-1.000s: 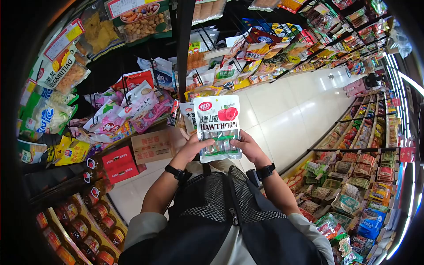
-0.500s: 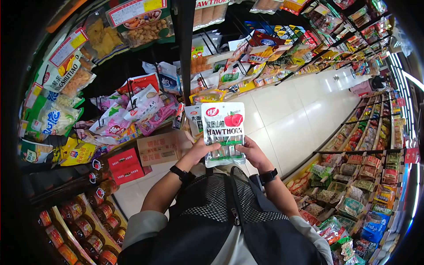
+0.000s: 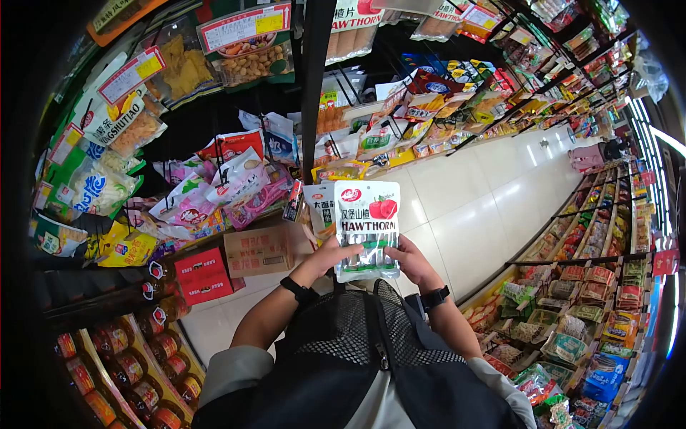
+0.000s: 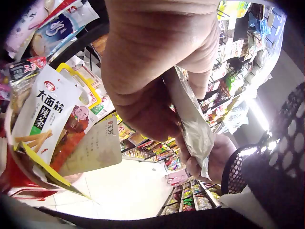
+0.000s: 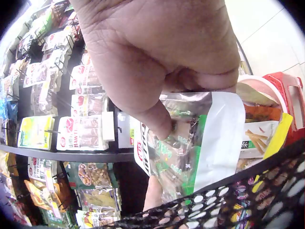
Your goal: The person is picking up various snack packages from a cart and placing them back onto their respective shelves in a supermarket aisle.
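Note:
Both hands hold a white pouch of hawthorn snacks (image 3: 368, 214), upright in front of the chest with its printed front facing up to the head camera. My left hand (image 3: 331, 257) grips the lower left edge, thumb across the front. At the lower right edge, my right hand (image 3: 416, 266) pinches it, with the thumb on the clear window showing wrapped pieces. In the left wrist view the pouch (image 4: 190, 117) is seen edge-on, and its front is hidden. Just beyond it is a white snack bag (image 4: 45, 114) with sticks pictured on it, beside other packets in a red basket (image 5: 288, 88).
Hanging snack bags (image 3: 239, 175) fill the rack at the left and ahead. Cartons (image 3: 257, 250) and bottles (image 3: 146, 393) stand lower left. Pale floor tiles (image 3: 464, 222) run along the aisle to shelves of packets (image 3: 572, 329) on the right.
The pouch and both hands appear slightly lower and further right in the head view. Most of the rack has shifted right too. The grip on the pouch looks the same.

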